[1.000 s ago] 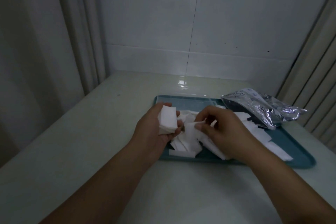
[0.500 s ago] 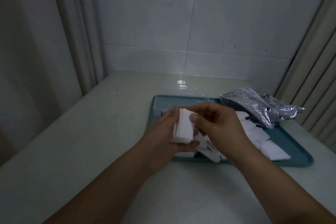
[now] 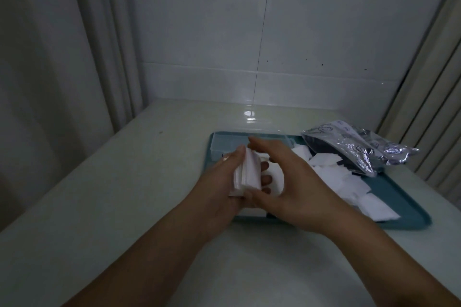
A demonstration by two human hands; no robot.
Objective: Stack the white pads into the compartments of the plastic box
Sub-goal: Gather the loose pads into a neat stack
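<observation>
The left hand [image 3: 224,182] gripped the upright stack of pads [image 3: 247,172], while the right hand [image 3: 287,182], fingers spread, bracketed its top and bottom edges just short of the box [image 3: 229,144].

No readable text, label, brand, number or sign is found. Dark printed outline marks are seen on the silver foil bag [image 3: 359,148] at the right of the tray, but they are too small and blurred to be read as letters or figures. Nothing is printed on the white pads [image 3: 334,177], on the teal tray [image 3: 404,207] or on the wall tiles behind.
</observation>
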